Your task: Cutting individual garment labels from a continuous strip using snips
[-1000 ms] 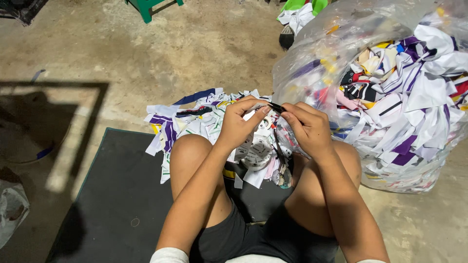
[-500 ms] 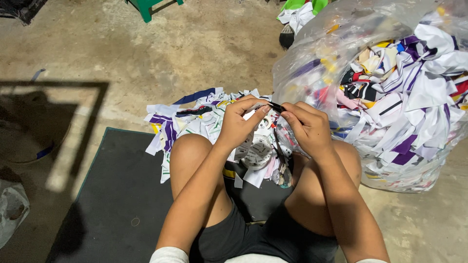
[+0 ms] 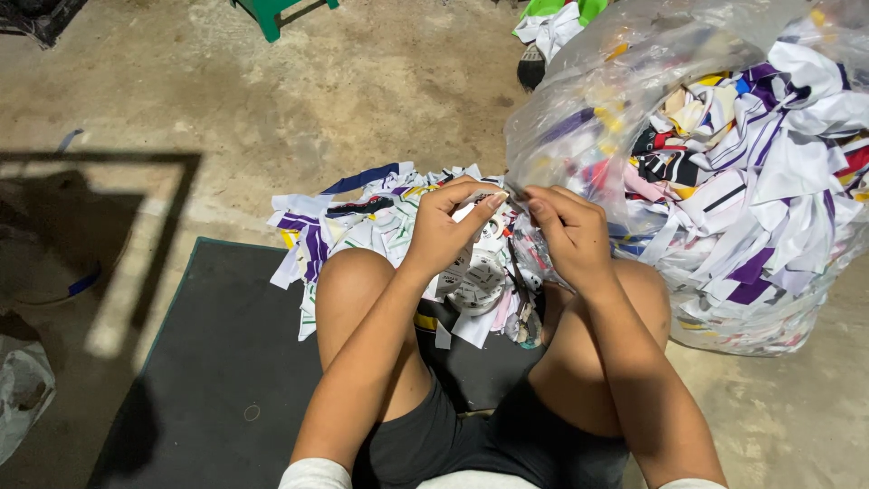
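I sit on a dark mat (image 3: 226, 362) with my knees up. My left hand (image 3: 448, 226) and my right hand (image 3: 566, 231) meet above my knees, both pinching a small fabric scrap (image 3: 480, 217) between their fingertips. Under the hands lies a pile of white, purple and black fabric scraps (image 3: 362, 222), spread on the floor and partly over the mat. A thin dark strip (image 3: 520, 290) hangs down below my right hand.
A large clear plastic bag (image 3: 724, 163) stuffed with coloured fabric scraps stands at my right. A green stool leg (image 3: 267, 16) and green-white cloth (image 3: 557, 23) sit at the back. Another plastic bag (image 3: 23, 394) lies at the far left on the concrete floor.
My hands have stayed together over my knees, with only small finger movements on the scrap. Nothing else has moved.
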